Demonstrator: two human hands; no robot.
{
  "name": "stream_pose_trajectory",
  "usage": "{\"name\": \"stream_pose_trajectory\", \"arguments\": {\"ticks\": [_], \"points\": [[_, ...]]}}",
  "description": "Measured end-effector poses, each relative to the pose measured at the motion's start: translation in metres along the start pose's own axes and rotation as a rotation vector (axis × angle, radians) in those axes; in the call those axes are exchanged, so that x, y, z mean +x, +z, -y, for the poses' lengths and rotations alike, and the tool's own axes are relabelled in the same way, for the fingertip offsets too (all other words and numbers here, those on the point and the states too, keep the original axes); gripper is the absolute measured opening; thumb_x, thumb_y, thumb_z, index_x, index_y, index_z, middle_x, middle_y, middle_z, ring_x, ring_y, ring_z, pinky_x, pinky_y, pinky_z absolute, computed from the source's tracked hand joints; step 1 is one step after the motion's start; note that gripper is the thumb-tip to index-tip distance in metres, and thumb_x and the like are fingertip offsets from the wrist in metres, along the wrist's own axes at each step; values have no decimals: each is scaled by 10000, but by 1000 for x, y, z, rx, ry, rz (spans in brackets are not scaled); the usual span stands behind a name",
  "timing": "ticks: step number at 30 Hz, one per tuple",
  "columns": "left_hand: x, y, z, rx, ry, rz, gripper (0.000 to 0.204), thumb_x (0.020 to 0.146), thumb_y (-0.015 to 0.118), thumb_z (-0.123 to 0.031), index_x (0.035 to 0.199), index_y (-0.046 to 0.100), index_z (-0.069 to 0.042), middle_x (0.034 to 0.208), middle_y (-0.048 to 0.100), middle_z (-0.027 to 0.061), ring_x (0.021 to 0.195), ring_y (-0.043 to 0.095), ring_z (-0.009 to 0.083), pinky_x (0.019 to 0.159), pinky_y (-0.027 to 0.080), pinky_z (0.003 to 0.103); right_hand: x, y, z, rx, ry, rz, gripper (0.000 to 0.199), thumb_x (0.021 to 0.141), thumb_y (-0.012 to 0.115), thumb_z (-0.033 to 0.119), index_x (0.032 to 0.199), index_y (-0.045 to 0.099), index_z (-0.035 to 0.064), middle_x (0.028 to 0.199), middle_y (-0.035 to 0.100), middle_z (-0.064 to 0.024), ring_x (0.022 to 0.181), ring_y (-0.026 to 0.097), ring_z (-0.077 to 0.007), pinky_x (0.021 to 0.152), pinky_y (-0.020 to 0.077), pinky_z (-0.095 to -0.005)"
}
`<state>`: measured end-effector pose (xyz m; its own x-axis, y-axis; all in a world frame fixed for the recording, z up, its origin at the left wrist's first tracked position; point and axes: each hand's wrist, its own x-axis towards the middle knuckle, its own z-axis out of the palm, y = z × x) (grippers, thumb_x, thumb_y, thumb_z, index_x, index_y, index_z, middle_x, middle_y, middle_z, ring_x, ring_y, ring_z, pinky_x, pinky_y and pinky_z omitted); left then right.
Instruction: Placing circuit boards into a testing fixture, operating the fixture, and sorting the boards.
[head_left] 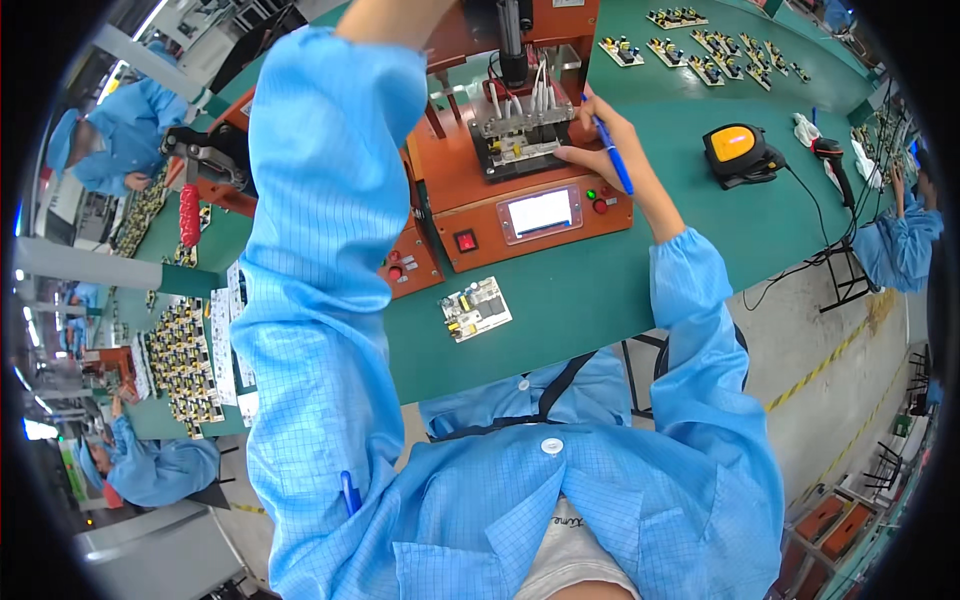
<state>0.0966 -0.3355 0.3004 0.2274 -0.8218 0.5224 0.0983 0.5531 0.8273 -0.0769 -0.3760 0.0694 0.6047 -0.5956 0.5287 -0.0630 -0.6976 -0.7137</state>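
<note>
My right hand (618, 145) is at the right side of the orange test fixture (450, 190), with a blue pen (612, 155) held between its fingers. Its thumb tip touches the edge of a circuit board (525, 150) lying in the fixture's black nest. Above that board is a clear pressing plate (525, 122) with probes and white wires, under a black vertical rod (513, 45). My left arm reaches up past the fixture's left side; its hand is beyond the upper edge of the picture. A loose circuit board (477, 309) lies on the green bench in front of the fixture.
A yellow-and-black scanner (738, 150) sits to the right, its cable trailing off the bench. Several boards (715, 60) stand at the far right. On the left are a second orange fixture with a red-handled lever (189, 215) and rows of boards (185, 360). Co-workers sit at both sides.
</note>
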Motion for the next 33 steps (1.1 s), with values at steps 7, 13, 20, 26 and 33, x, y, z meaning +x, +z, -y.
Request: {"name": "stream_pose_trajectory", "arguments": {"ticks": [7, 13, 20, 26, 33], "points": [[61, -74, 36, -367, -367, 13, 168, 905, 443, -102, 740, 465, -74, 621, 513, 6, 537, 513, 125, 582, 495, 229, 7, 7, 10, 90, 90, 17, 496, 685, 826, 78, 795, 343, 95, 798, 508, -20, 825, 509, -133, 835, 452, -294], [54, -65, 36, -399, -379, -4, 175, 904, 441, -102, 735, 470, -72, 628, 520, 11, 578, 552, 121, 572, 486, 234, -31, -44, 1, -84, -37, -265, 520, 709, 810, 61, 795, 300, 109, 1017, 690, -136, 851, 641, -144, 788, 498, -279], [26, -31, 22, -131, -308, -156, 205, 928, 430, -163, 740, 479, -98, 636, 506, -3, 567, 512, 142, 582, 483, 314, 45, -81, -75, -667, 3, -305, 346, 753, 743, 117, 1026, 533, 97, 950, 670, -103, 772, 651, -268, 651, 504, -346], [50, -61, 35, -530, -535, 63, 206, 923, 411, -182, 737, 466, -113, 630, 495, 5, 572, 521, 204, 612, 503, 364, 96, -58, -159, -1017, -387, 13, 352, 788, 581, 37, 1129, 579, 124, 1062, 639, -104, 883, 614, -342, 722, 491, -412], [55, -56, 8, -761, -1053, -148, 230, 932, 376, -193, 716, 425, -130, 627, 496, 16, 607, 536, 216, 646, 504, 432, 39, -76, -54, -534, -304, -74, 186, 818, 647, 30, 767, 468, 38, 915, 674, -117, 725, 647, -267, 625, 506, -342]]}}
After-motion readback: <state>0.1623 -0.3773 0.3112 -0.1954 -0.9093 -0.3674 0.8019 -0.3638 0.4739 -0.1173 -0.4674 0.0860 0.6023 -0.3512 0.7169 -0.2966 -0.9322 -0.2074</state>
